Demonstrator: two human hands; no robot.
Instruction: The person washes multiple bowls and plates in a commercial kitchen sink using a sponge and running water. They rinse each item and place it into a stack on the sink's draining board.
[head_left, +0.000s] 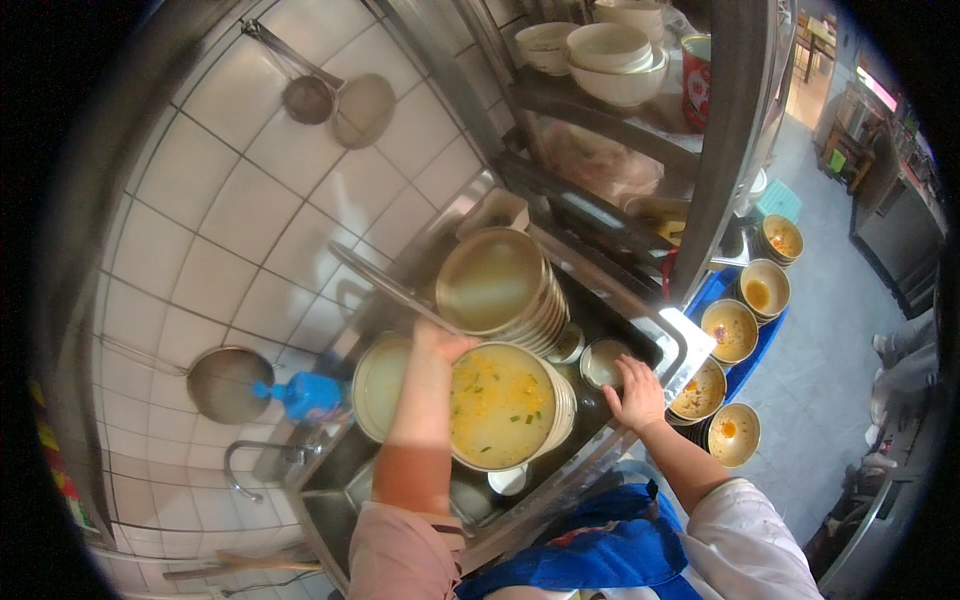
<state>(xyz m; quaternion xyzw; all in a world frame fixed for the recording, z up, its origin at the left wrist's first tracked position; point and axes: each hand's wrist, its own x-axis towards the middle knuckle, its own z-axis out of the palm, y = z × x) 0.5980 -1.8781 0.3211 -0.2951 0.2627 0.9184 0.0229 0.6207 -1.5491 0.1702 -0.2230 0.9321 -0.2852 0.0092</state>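
My left hand (441, 341) is at the end of a faucet's metal spout (382, 281), its fingers partly hidden; I cannot tell whether they grip it. Just below it, a stack of bowls (502, 409) stands in the sink with yellowish liquid and green bits in the top one. Behind rises a taller stack of bowls (491, 281) holding cloudy liquid. My right hand (637, 394) rests with spread fingers at the rim of a small bowl (602, 364) near the sink's right edge. Another bowl (379, 375) of cloudy liquid lies partly behind my left forearm.
Food-stained bowls (729, 330) stand in stacks on and beside a blue tray (724, 289) at the right. A metal shelf (600, 112) with white bowls (611, 52) rises beyond the sink. A blue bottle (311, 396), a second faucet (240, 450) and hanging strainers (364, 109) are at the left.
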